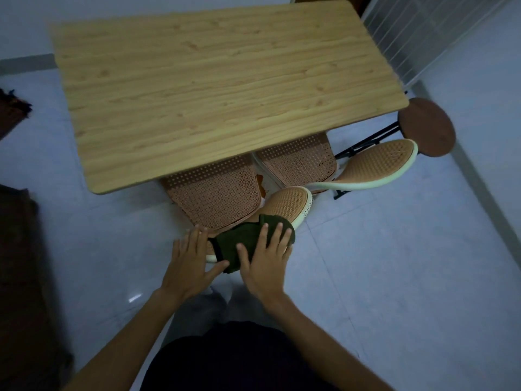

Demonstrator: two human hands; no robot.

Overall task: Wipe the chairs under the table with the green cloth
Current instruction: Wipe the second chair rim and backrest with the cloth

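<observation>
Presently, right hand point(265, 259), fingers spread, presses green cloth point(242, 244) flat on near chair point(284, 203) backrest; left hand point(189, 261), open, steadies; next, likely, sweep along rim.

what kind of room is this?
Probably a home dining corner: a wooden table with woven-plastic chairs tucked under it, a round stool beside it, and a pale tiled floor.

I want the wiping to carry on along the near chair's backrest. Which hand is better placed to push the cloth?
The right hand: it lies flat on the green cloth on the near chair's backrest. The left hand rests beside the cloth at the backrest's rim.
</observation>
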